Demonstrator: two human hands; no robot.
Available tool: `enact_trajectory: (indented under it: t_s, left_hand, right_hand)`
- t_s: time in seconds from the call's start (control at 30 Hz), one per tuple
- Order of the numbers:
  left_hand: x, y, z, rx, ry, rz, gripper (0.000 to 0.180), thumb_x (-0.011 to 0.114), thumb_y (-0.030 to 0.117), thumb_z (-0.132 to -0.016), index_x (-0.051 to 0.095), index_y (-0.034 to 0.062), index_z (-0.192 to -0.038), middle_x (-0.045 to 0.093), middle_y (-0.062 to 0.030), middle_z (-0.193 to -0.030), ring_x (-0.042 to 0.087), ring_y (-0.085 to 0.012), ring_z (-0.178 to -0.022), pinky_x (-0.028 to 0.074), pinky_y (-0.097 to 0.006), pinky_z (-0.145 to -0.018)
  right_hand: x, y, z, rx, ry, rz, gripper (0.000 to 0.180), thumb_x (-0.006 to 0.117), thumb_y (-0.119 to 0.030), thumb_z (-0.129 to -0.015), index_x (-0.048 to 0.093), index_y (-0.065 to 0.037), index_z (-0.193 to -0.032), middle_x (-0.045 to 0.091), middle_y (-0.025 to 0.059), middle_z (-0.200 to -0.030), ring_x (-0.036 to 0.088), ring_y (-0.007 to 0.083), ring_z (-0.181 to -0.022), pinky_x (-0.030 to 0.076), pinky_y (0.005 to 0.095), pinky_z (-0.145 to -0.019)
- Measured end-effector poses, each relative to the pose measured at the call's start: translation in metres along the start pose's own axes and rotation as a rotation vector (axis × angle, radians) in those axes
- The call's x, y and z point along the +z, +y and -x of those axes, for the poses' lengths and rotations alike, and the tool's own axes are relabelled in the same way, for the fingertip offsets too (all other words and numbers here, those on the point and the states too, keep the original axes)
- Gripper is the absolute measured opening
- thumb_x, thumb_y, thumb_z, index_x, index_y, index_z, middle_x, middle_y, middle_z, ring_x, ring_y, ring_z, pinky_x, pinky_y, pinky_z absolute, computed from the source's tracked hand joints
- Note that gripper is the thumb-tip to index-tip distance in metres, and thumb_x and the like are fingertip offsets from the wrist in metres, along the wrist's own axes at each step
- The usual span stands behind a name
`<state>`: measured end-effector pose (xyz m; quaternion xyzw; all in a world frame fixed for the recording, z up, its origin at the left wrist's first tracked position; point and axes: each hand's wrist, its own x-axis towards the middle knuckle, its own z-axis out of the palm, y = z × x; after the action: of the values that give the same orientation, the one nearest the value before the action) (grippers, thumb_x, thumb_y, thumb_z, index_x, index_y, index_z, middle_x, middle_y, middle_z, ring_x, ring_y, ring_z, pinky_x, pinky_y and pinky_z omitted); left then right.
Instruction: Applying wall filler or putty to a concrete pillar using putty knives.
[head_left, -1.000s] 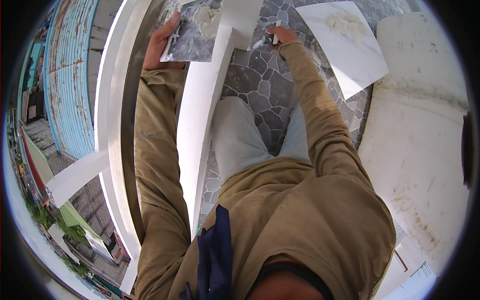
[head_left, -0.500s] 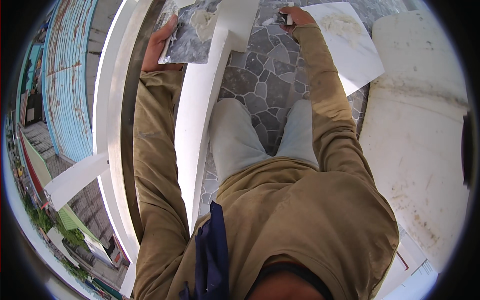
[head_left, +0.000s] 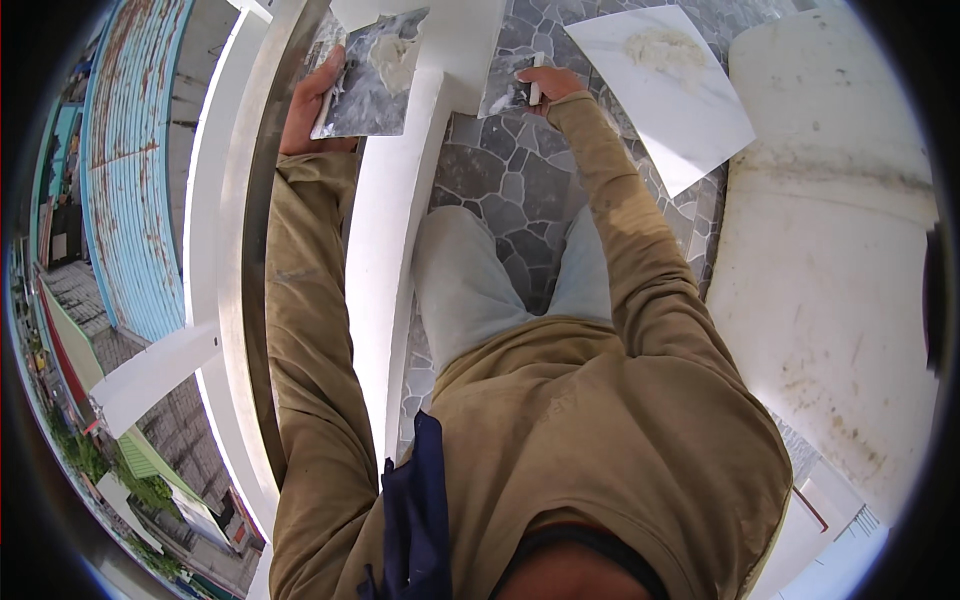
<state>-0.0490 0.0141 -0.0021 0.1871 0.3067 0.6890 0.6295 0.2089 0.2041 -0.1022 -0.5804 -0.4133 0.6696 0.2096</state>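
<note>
1. A balcony floor (head_left: 520,180) paved with grey irregular stone-pattern tiles is seen from above, bounded on the person's left by a white parapet ledge (head_left: 385,260) and a metal rail (head_left: 250,300); rooftops and a street lie far below beyond the rail.
2. A grey marbled tile (head_left: 375,75) is held over the far end of the ledge. Its face is turned upward, a smear of pale mortar is seen on it, and its long axis runs roughly away from the person, tilted slightly to the right.
3. The left hand (head_left: 310,105) is clamped on the left edge of that tile, thumb on top.
4. The right hand (head_left: 548,85) is closed around a small trowel (head_left: 510,85), whose grey blade points to the person's left, lying flat near the floor just beside the ledge's far end. The white handle end shows between the fingers.
5. A white square tile (head_left: 670,90) with a patch of mortar lies on the floor to the right of the right hand, set cornerwise.
6. A large white column (head_left: 830,250) is seen along the floor's right edge.
7. The two hands are kept apart, with the ledge between them.
</note>
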Motion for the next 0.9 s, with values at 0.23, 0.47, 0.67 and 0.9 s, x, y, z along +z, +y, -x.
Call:
enact_trajectory:
  t_s: [0.23, 0.47, 0.67, 0.9]
  left_hand:
    - [-0.002, 0.000, 0.000, -0.017, -0.075, 0.054, 0.037, 0.049, 0.024, -0.091, 0.048, -0.0020, -0.117, 0.060, -0.0142, -0.108, 0.063, -0.0202, -0.093, 0.053, -0.030, -0.082]
    - [-0.002, 0.000, 0.002, -0.016, -0.031, 0.044, 0.037, 0.050, 0.025, -0.091, 0.049, -0.0036, -0.115, 0.060, -0.0155, -0.108, 0.063, -0.0210, -0.092, 0.053, -0.031, -0.083]
    - [0.001, 0.001, 0.006, 0.018, 0.008, 0.008, 0.039, 0.050, 0.026, -0.091, 0.048, -0.0046, -0.115, 0.060, -0.0160, -0.108, 0.062, -0.0219, -0.094, 0.052, -0.032, -0.084]
    - [0.014, 0.001, 0.004, -0.018, -0.028, 0.036, 0.037, 0.048, 0.025, -0.092, 0.048, -0.0043, -0.115, 0.059, -0.0165, -0.110, 0.061, -0.0221, -0.097, 0.051, -0.033, -0.086]
  right_hand:
    - [0.007, -0.034, 0.018, -0.077, 0.011, -0.014, 0.021, 0.067, -0.014, -0.073, 0.059, -0.003, -0.089, 0.058, 0.0051, -0.076, 0.057, 0.0181, -0.062, 0.052, 0.0334, -0.054]
    - [0.015, -0.087, 0.041, -0.223, 0.020, -0.111, 0.021, 0.066, -0.012, -0.072, 0.057, 0.000, -0.088, 0.055, 0.0082, -0.080, 0.056, 0.0209, -0.069, 0.052, 0.0338, -0.054]
    - [-0.005, -0.101, 0.047, -0.276, 0.011, -0.122, 0.019, 0.066, -0.013, -0.074, 0.059, -0.005, -0.089, 0.059, 0.0055, -0.082, 0.058, 0.0187, -0.072, 0.051, 0.0341, -0.057]
    - [-0.010, -0.026, 0.012, -0.072, 0.039, -0.032, 0.020, 0.065, -0.011, -0.073, 0.056, -0.002, -0.089, 0.060, 0.0060, -0.075, 0.058, 0.0181, -0.058, 0.051, 0.0344, -0.050]
